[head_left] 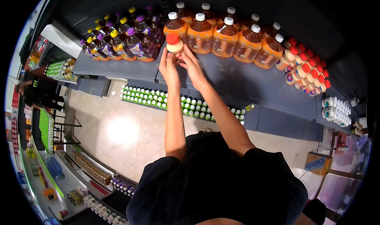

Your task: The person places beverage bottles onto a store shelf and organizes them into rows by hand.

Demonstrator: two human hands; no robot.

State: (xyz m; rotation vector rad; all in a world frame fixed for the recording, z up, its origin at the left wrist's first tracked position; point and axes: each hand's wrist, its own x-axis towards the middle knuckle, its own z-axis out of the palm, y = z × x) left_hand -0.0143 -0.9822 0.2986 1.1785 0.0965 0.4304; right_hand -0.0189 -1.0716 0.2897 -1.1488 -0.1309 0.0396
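Note:
Between my two hands is a small cream-coloured bottle (pixel 174 46) with a red cap, held upright above the dark shelf (pixel 142 68). My left hand (pixel 169 68) grips its lower left side, with the thumb toward me. The fingers of my right hand (pixel 191 64) close around its right side and base. Right behind the bottle stand large orange-labelled bottles (pixel 200 37) with white caps, in two rows. On the left is a group of dark bottles (pixel 142 44) with purple and yellow caps. Similar red-capped bottles (pixel 304 72) stand grouped at the right end.
A lower shelf carries rows of green bottles with white caps (pixel 150 98). White bottles (pixel 334 110) sit at the far right, above a cardboard box (pixel 318 163) on the floor. Another person (pixel 41 94) is at the far left, near more stocked shelves.

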